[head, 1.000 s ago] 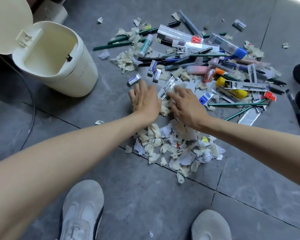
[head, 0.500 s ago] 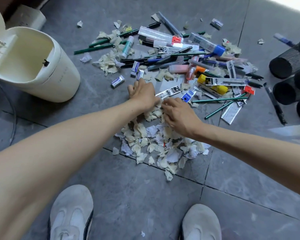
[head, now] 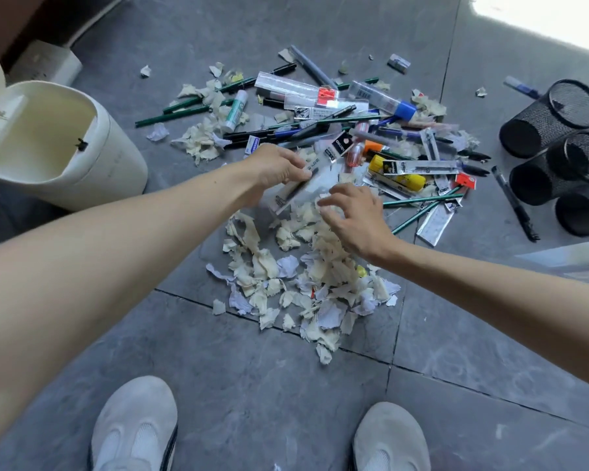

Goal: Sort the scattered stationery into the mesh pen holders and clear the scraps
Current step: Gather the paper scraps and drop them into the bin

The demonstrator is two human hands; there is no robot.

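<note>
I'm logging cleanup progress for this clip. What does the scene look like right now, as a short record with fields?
left hand: pinches a clear packet above the pile
right hand: fingers curled on scraps
stationery: scattered on the floor beyond the hands
holders: black mesh, on their sides at right
bin: at left, lid open

The left hand [head: 279, 168] grips a clear pen packet [head: 305, 190] above the paper scraps [head: 286, 273]. The right hand [head: 357, 219] pinches scraps beside the packet.
</note>
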